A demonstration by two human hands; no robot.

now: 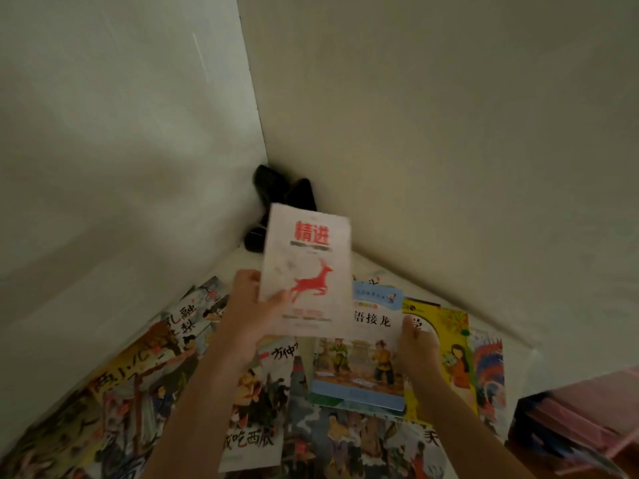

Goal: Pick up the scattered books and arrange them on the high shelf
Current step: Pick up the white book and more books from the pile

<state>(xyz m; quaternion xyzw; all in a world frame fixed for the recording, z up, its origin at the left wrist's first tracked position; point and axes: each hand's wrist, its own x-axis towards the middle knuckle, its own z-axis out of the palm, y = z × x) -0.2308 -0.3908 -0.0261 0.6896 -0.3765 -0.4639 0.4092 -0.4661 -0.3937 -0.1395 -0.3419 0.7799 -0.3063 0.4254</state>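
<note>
My left hand (247, 312) grips a white book with a red deer and red title (307, 257) by its lower left edge, lifted upright above the pile. My right hand (416, 344) rests on the right edge of a blue-bordered picture book (359, 368), thumb on its cover. Several illustrated books lie scattered flat around both arms, among them a yellow book (453, 344) to the right and a white one with black characters (252, 440) below.
The books lie on a white surface (491, 326) in a corner between two pale walls. Dark objects (276, 195) stand in the corner behind the white book. A pink stack (581, 420) sits at the lower right.
</note>
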